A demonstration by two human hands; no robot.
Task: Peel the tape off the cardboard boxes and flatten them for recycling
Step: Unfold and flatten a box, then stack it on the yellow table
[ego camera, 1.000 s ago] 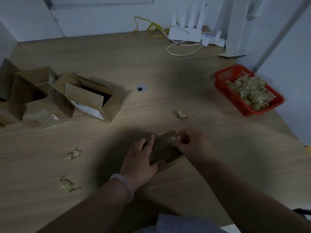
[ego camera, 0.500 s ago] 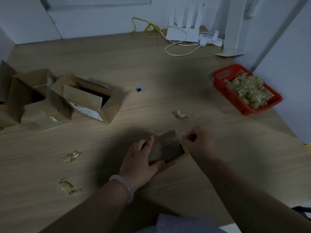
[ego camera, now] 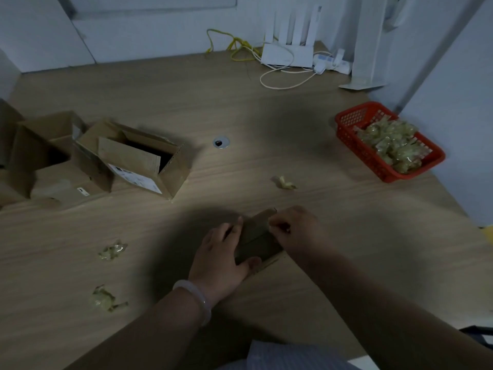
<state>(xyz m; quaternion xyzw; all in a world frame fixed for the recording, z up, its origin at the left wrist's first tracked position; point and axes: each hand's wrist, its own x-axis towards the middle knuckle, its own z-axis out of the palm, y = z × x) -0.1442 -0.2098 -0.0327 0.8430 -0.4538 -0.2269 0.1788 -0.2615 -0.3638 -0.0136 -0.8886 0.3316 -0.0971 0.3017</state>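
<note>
Holds a small cardboard box [ego camera: 257, 240] down on the wooden table [ego camera: 266, 116], near the centre, between both hands. Grips it from the left with the left hand [ego camera: 221, 252], thumb curled over the near edge, fingers against the far left side, a pale bracelet [ego camera: 192, 292] on that wrist. Pinches at the box's far right corner with the right hand [ego camera: 296, 231], fingertips [ego camera: 277, 225] curled together just over the top face. Cannot tell whether a tape end sits between them: too dark and too small. Box touching both hands, turned with one corner pointing far. Loose on the table, one tape wad [ego camera: 285, 182] just beyond the right hand, a second tape wad [ego camera: 112, 251] and a third tape wad [ego camera: 105, 299] at near left, well apart from the held box. At far left, a labelled open box [ego camera: 138, 161], flaps up, and just beside it on the left another open box [ego camera: 40, 148]. At far right, a red plastic basket [ego camera: 346, 121] filled with crumpled tape. Between the labelled open box and the basket, a round cable grommet [ego camera: 221, 142] set into the tabletop. Along the far wall, a white router [ego camera: 288, 52], a yellow cable [ego camera: 232, 44], a looped white cable [ego camera: 280, 81] and a power strip [ego camera: 330, 61].
</note>
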